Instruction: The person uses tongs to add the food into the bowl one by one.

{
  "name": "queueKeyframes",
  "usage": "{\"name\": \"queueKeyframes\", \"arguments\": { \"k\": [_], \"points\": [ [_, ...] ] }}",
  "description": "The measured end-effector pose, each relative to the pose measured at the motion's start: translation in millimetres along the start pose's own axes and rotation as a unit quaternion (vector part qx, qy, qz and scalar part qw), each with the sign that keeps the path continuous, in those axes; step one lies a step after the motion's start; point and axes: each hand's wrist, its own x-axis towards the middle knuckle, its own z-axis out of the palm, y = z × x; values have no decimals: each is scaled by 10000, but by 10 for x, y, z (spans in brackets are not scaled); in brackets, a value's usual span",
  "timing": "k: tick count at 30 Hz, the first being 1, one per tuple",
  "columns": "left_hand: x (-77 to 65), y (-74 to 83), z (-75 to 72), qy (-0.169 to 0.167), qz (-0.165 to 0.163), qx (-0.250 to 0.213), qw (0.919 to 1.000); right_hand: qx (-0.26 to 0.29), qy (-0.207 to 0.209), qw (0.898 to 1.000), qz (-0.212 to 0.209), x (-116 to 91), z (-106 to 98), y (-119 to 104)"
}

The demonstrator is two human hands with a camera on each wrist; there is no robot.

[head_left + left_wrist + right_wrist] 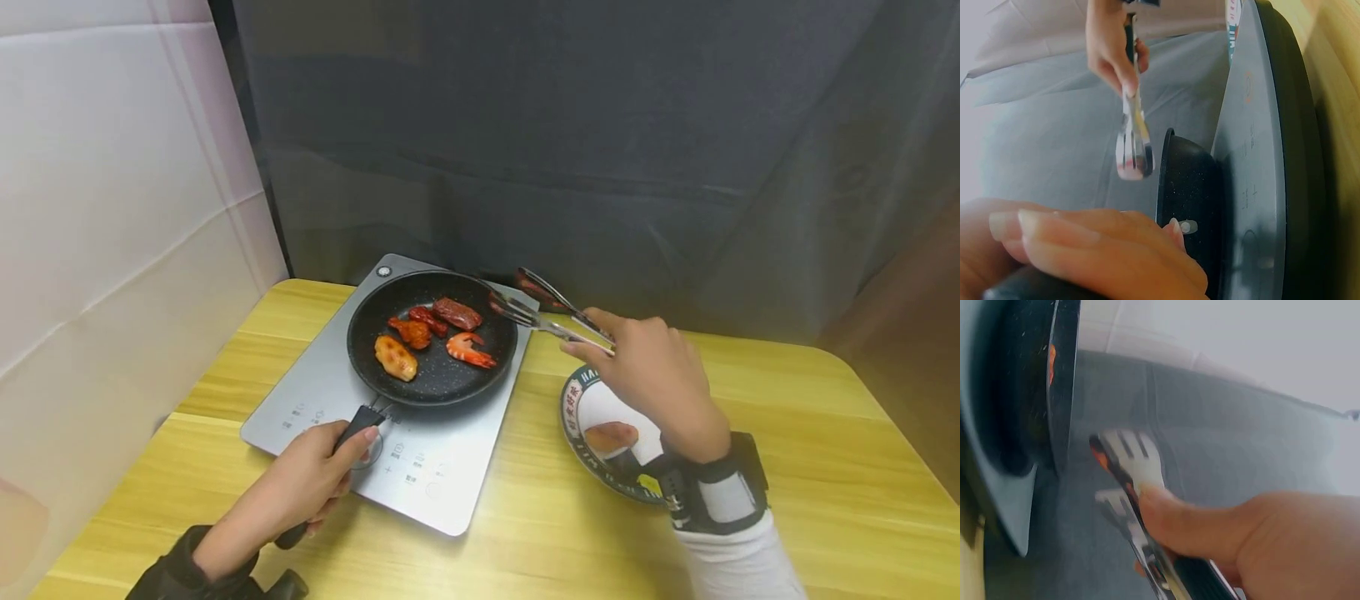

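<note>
My left hand (311, 471) grips the black handle (362, 423) of a frying pan (442, 387). In the pan lie a prawn (470, 350), a chicken wing piece (396, 358), a drumstick (410, 332), a dark red piece (428, 320) and a brown slab of meat (457, 314). My right hand (651, 375) holds metal tongs (1138, 519) beside the pan's right rim. Their fork-shaped ends stand apart, and I see no food between them. Beneath the right hand is a plate (567, 417) with a brown food piece (611, 436), partly hidden by hand and wrist.
The pan stands on a silver induction cooker (442, 492) on a yellow wooden table (825, 467). A dark cloth (562, 125) hangs behind the table, and a white sheet (112, 167) hangs at the left. A yellow bit (648, 483) shows at the plate's near edge.
</note>
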Motion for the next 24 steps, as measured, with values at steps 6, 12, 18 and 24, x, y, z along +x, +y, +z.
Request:
{"name": "queueKeyframes", "arguments": {
  "k": [6,12,18,24],
  "points": [
    [2,6,-17,-49,55,43,10000,163,-259,9995,121,-186,25,271],
    [-1,6,-24,-73,15,42,10000,37,-573,9984,-9,-395,10,618],
    [4,8,-15,-54,-83,28,9999,475,-799,9942,-545,-539,48,1051],
    [1,18,-13,-49,-107,24,9999,587,-1170,9892,-660,-644,88,1375]
  ]
}}
